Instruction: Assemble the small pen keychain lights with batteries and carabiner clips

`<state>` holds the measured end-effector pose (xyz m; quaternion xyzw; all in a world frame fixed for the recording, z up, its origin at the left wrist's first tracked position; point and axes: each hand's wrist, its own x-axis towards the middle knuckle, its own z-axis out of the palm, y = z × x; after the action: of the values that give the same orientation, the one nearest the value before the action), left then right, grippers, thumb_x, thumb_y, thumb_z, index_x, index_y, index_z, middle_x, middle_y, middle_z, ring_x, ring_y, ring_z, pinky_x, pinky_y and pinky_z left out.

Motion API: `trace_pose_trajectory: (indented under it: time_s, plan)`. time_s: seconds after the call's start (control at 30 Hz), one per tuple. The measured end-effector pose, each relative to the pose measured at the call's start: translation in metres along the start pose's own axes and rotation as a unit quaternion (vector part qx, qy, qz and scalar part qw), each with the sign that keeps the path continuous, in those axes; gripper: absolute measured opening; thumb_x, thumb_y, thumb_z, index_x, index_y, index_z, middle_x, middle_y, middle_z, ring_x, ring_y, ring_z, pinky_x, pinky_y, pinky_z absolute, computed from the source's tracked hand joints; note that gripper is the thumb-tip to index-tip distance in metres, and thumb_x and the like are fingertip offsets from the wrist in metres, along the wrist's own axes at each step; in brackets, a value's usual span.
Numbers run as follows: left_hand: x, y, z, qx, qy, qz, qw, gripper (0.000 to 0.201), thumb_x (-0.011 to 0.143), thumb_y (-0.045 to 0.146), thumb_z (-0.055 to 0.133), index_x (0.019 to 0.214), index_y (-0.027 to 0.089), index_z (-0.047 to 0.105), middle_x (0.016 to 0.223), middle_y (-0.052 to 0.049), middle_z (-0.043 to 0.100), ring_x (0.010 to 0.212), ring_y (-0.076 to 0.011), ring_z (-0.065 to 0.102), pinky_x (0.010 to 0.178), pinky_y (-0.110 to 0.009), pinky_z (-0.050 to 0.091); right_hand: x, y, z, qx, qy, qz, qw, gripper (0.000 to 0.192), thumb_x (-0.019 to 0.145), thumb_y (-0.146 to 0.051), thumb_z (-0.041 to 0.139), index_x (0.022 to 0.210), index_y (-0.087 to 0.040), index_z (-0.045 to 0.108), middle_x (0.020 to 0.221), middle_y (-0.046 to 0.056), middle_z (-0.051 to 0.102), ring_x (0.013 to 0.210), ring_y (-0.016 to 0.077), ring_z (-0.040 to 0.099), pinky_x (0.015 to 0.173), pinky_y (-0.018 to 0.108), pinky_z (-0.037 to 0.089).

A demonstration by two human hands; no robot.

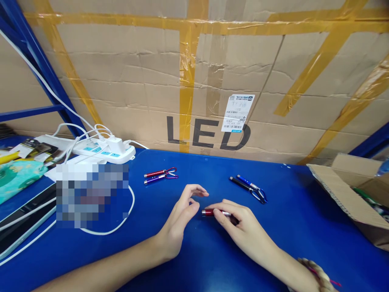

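My right hand (240, 227) grips a small red keychain flashlight (209, 212) low over the blue table (212, 259), its red end pointing left. My left hand (182, 215) is open just left of that red end, fingers curled and apart, holding nothing. Farther back left lie a red flashlight (159, 172) and a purple flashlight (161, 178), side by side with carabiner clips. Back right lie a black flashlight (243, 186) and a blue flashlight (251, 186), also side by side.
A large taped cardboard box marked LED (209, 81) closes off the back. A white power strip (103, 150) with white cables sits back left beside a blurred patch. An open cardboard box (349, 194) stands at right. Flat packages (18, 174) lie at far left.
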<state>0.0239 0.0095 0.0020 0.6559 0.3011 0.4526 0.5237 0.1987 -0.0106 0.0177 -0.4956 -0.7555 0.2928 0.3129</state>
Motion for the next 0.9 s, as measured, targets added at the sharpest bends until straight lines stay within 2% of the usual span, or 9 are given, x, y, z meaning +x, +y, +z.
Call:
trace_pose_trajectory:
  time_s: [0.27, 0.43, 0.63, 0.77, 0.9]
  plan:
    - [0.0, 0.002, 0.0, 0.005, -0.001, 0.003, 1.0, 0.027, 0.089, 0.036, 0.033, 0.107, 0.021, 0.046, 0.112, -0.006, 0.052, 0.111, -0.0246, 0.043, 0.088, -0.034, 0.03, -0.001, -0.002, -0.002, -0.003, -0.008, 0.005, 1.0, 0.021, 0.084, -0.034, 0.055, 0.08, -0.023, 0.072, 0.068, 0.001, 0.062, 0.056, 0.0113, 0.049, 0.052, 0.022, 0.036]
    - [0.0, -0.001, -0.001, 0.01, -0.005, -0.003, 1.0, 0.029, 0.088, 0.039, 0.033, 0.107, 0.02, 0.046, 0.112, -0.007, 0.052, 0.111, -0.0254, 0.042, 0.088, -0.034, 0.031, -0.001, 0.0, -0.002, 0.028, -0.007, -0.007, 1.0, 0.021, 0.082, -0.038, 0.057, 0.078, -0.022, 0.072, 0.072, 0.001, 0.066, 0.06, 0.0122, 0.054, 0.054, 0.022, 0.038]
    - [0.001, 0.0, -0.001, 0.013, -0.007, -0.005, 1.0, 0.029, 0.088, 0.038, 0.033, 0.106, 0.02, 0.046, 0.112, -0.007, 0.052, 0.111, -0.0252, 0.043, 0.088, -0.034, 0.032, -0.002, -0.003, -0.003, 0.019, 0.007, -0.016, 1.0, 0.026, 0.084, -0.041, 0.054, 0.079, -0.022, 0.072, 0.07, 0.001, 0.066, 0.056, 0.0118, 0.052, 0.052, 0.022, 0.039]
    - [-0.001, 0.004, 0.0, 0.018, 0.003, -0.008, 1.0, 0.027, 0.089, 0.036, 0.032, 0.105, 0.02, 0.047, 0.111, -0.007, 0.053, 0.111, -0.0245, 0.043, 0.088, -0.034, 0.032, -0.002, -0.004, -0.002, -0.002, 0.008, -0.02, 1.0, 0.022, 0.08, -0.041, 0.059, 0.079, -0.022, 0.072, 0.07, 0.001, 0.066, 0.055, 0.0116, 0.051, 0.05, 0.022, 0.039]
    - [-0.002, 0.01, 0.002, 0.055, 0.016, -0.028, 0.998, 0.025, 0.089, 0.034, 0.032, 0.103, 0.021, 0.048, 0.11, -0.006, 0.054, 0.11, -0.0237, 0.044, 0.09, -0.035, 0.033, -0.001, 0.001, -0.003, -0.047, -0.002, -0.02, 0.999, 0.019, 0.085, -0.034, 0.054, 0.092, -0.024, 0.069, 0.078, 0.001, 0.065, 0.062, 0.0124, 0.055, 0.056, 0.022, 0.043]
